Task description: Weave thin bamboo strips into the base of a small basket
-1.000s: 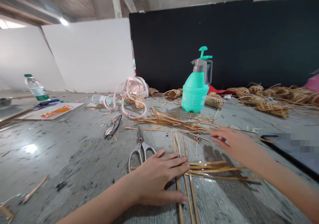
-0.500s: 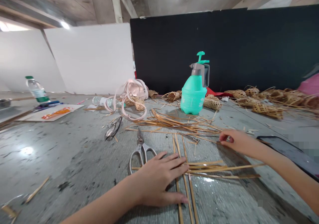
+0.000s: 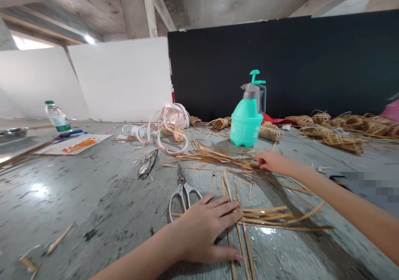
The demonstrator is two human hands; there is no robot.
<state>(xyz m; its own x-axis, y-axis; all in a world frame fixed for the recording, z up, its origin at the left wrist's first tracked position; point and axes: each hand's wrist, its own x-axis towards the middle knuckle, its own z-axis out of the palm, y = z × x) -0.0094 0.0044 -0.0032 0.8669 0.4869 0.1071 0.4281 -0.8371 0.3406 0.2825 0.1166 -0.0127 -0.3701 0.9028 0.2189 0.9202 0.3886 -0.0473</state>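
Observation:
My left hand point(image 3: 207, 228) lies flat with its fingers spread, pressing on crossed bamboo strips. Three lengthwise strips point(image 3: 246, 246) run under it, and several crosswise strips point(image 3: 274, 217) stick out to its right. At the right end of a loose pile of bamboo strips point(image 3: 215, 152), my right hand point(image 3: 271, 162) is closed in a pinch on a strip; its fingertips are partly hidden. Grey-handled scissors point(image 3: 182, 184) rest just beyond my left hand, blades pointing away. A thin metal tool point(image 3: 240, 174) lies between the pile and the crossed strips.
Behind the pile stands a green pump sprayer point(image 3: 246, 122). Woven bamboo pieces point(image 3: 343, 141) line the back right. Eyeglasses point(image 3: 148, 163), a pink bag point(image 3: 176, 116) and a lying bottle point(image 3: 134, 130) are left of centre. A phone point(image 3: 358, 188) lies under my right forearm.
My right hand has moved left and away from me, to the end of the strip pile. My left hand stays on the crossed strips. The view has shifted slightly.

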